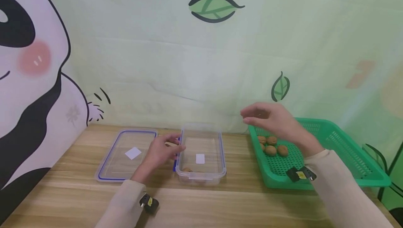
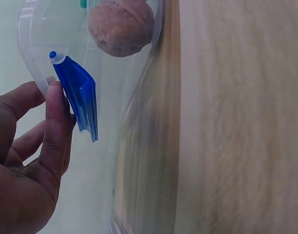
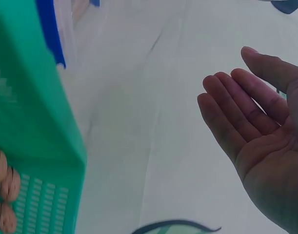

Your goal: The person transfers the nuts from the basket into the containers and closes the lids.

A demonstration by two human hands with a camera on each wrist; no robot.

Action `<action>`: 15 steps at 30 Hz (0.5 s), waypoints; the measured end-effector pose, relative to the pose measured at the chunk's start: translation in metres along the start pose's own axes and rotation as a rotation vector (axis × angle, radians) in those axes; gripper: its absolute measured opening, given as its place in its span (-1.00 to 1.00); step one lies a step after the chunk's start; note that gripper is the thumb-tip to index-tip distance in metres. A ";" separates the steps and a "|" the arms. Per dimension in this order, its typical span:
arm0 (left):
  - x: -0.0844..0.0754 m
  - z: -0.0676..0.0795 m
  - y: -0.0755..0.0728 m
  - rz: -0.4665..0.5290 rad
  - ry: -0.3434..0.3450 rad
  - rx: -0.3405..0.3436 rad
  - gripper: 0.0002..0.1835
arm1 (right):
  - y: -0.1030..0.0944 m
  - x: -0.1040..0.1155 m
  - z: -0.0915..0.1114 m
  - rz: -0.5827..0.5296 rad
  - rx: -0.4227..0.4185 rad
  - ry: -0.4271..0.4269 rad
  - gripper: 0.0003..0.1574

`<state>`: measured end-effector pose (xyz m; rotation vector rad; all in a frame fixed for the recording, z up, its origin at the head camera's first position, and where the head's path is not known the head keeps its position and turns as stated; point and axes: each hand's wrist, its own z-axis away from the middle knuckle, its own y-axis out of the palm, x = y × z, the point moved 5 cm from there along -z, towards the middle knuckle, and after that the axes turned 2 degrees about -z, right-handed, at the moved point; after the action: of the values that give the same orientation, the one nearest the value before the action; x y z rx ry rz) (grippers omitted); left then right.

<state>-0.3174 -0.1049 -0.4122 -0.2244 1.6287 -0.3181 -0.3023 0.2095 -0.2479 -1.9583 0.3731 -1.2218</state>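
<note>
A clear plastic food container (image 1: 201,176) with blue side latches stands upright on the wooden table. Through its front wall shows a walnut (image 1: 187,169), seen larger in the left wrist view as a walnut (image 2: 121,27). My left hand (image 1: 162,150) pinches the container's left rim beside a blue latch (image 2: 78,95) that hangs down. Raised over the left part of a green basket (image 1: 355,147), my right hand (image 1: 274,119) holds nothing; its fingers are relaxed in the right wrist view. Several walnuts (image 1: 270,150) lie at the basket's left side.
A clear lid (image 1: 107,172) with a blue seal lies flat to the container's left. A printed cloth (image 1: 157,63) hangs directly behind the table (image 1: 220,207). Dark cables (image 1: 377,152) run beside the basket at the right.
</note>
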 end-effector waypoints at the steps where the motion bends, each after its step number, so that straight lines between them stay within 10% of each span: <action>1: 0.000 0.000 0.000 0.001 0.001 -0.002 -0.46 | -0.003 -0.002 0.000 0.005 -0.003 0.004 -0.59; 15: 0.000 0.000 -0.001 0.004 0.000 -0.003 -0.46 | -0.031 -0.043 0.003 0.058 -0.022 0.130 -0.57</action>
<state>-0.3170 -0.1058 -0.4124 -0.2236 1.6292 -0.3129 -0.3253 0.2573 -0.2525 -1.8786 0.5079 -1.3164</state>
